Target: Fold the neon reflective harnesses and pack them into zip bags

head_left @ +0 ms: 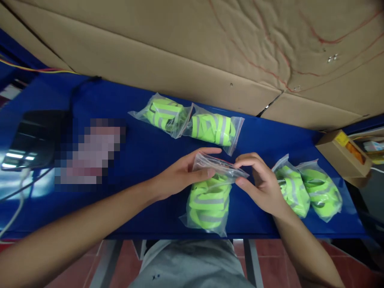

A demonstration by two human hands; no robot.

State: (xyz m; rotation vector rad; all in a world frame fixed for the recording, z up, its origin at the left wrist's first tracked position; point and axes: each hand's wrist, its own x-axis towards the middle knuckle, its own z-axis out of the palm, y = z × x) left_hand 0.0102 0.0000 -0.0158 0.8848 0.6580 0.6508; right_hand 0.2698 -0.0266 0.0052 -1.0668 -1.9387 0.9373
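In front of me, close to the table's front edge, lies a clear zip bag packed with a folded neon-yellow reflective strap or vest with grey bands. My left hand grips the bag's upper left, thumb in front and fingers behind the plastic. At the upper right corner, my right hand pinches the zip edge between thumb and index finger. A red line runs along that zip. Whether the zip is sealed cannot be seen.
Two similar filled bags lie at the back of the blue table, and two more at the right. A black device with cables sits left, beside a pixelated patch. A cardboard box stands far right; cardboard sheeting rises behind.
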